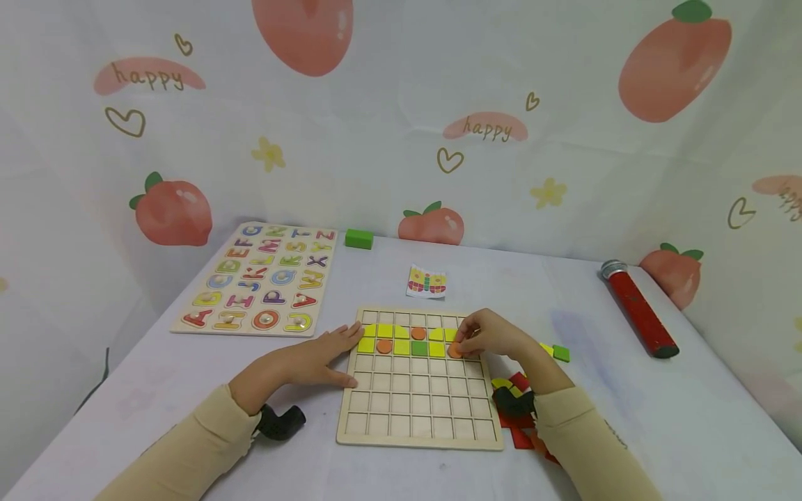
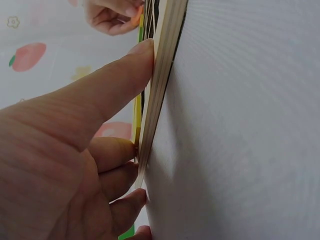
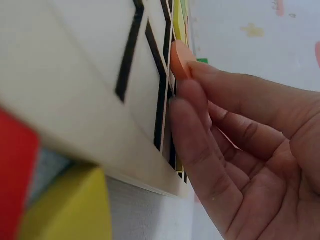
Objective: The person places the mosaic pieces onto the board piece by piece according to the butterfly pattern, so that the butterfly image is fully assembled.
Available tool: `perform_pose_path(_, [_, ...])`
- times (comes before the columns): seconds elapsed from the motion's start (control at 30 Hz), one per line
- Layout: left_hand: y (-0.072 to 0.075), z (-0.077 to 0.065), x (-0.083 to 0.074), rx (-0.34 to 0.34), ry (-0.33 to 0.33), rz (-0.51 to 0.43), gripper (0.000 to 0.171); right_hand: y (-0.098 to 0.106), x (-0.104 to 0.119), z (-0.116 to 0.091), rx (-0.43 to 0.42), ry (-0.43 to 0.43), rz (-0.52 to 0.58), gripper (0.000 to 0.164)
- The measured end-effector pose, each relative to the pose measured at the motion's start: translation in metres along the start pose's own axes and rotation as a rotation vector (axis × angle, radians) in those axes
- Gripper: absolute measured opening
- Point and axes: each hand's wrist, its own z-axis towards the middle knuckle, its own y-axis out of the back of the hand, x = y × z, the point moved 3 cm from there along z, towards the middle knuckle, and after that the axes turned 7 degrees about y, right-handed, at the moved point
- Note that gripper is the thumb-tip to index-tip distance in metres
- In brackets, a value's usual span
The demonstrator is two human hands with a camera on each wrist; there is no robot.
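Note:
A wooden grid board (image 1: 410,403) lies on the table with yellow pieces, a green square (image 1: 419,348) and orange discs in its two far rows. My right hand (image 1: 497,335) pinches an orange disc (image 3: 181,61) between thumb and finger. It holds the disc at a cell near the right end of the second row; in the right wrist view the disc stands tilted against the grid. Along the board's left edge rests my left hand (image 1: 308,360), fingers extended. In the left wrist view its thumb (image 2: 127,70) touches the board's side.
Beyond the board lies a small butterfly picture card (image 1: 427,282). An alphabet puzzle (image 1: 250,285) and a green block (image 1: 359,239) are at the back left. Red and yellow pieces (image 1: 521,437) lie under my right forearm. A red microphone (image 1: 642,311) lies far right.

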Motion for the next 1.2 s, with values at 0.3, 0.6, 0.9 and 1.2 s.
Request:
perform_pose_path(0.3, [0.0,0.0,0.002,0.003,0.011,0.001,0.095,-0.003,0.006,0.001,-0.02,0.018,-0.057,0.008])
perform_pose_path(0.6, [0.0,0.0,0.0,0.001,0.019,-0.005,0.095,0.015,-0.002,-0.011,-0.044,0.007,-0.046,0.014])
perform_pose_path(0.9, [0.0,-0.001,0.0,0.002,0.024,-0.001,0.095,0.051,-0.029,-0.044,-0.159,-0.094,-0.054,0.025])
perform_pose_path(1.2, [0.001,-0.002,-0.001,0.007,0.023,-0.009,0.096,0.073,-0.063,-0.073,-0.222,-0.199,-0.096,0.035])
